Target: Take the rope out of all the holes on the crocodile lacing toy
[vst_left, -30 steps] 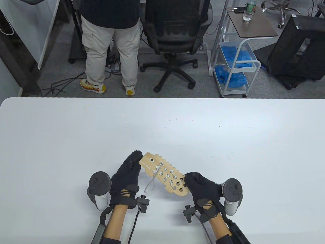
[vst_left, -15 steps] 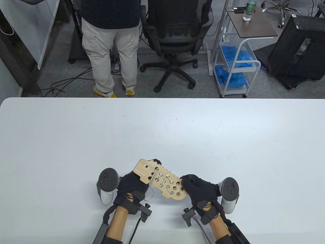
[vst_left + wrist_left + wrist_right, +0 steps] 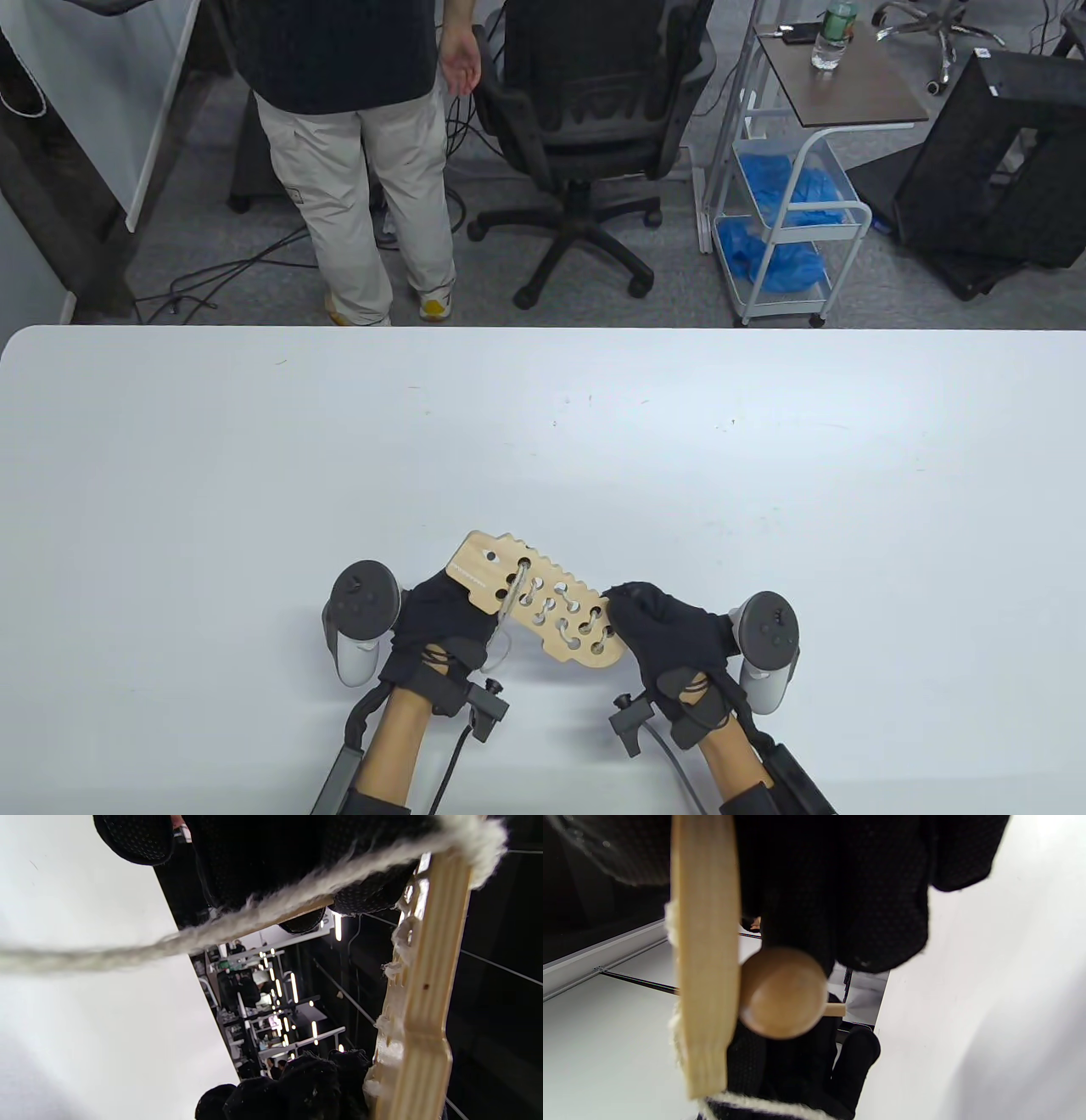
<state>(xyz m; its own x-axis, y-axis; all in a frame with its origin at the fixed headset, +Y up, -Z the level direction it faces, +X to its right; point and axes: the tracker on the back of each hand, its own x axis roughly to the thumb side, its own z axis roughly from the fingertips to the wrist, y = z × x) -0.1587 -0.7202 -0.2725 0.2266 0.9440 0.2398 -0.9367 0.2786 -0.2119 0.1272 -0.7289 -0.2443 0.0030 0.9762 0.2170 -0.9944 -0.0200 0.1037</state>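
Wooden crocodile toy (image 3: 543, 603), rope (image 3: 515, 587) through its holes, gripped by left hand (image 3: 443, 624) and right hand (image 3: 670, 632).

Left hand (image 3: 441, 624) fingers hidden under the toy (image 3: 543, 607) — rope (image 3: 507, 604) grip possibly there; bystander (image 3: 356, 153) cut off above.

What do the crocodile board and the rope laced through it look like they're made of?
Pale crocodile-shaped lacing board: apparently unpainted light wood, matte, with grain on its edge in the left wrist view. Off-white rope: seemingly soft yarn or cotton, with fuzzy, fraying fibres.
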